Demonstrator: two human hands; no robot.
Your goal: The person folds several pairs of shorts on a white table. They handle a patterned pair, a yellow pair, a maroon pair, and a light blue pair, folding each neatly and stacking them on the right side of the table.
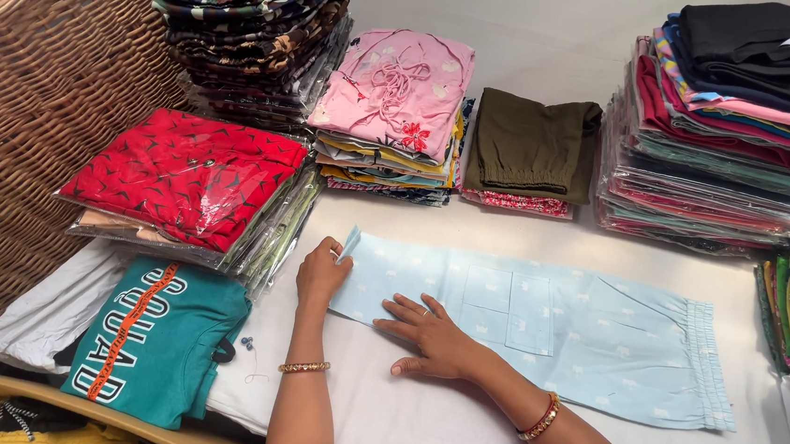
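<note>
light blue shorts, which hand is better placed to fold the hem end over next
Left. The left hand already pinches the lifted corner at the hem end of the light blue shorts, while the right hand lies flat on the fabric, pinning it to the white table.

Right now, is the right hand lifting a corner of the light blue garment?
No, the right hand lies flat on the light blue garment; the left hand lifts its corner.
</note>
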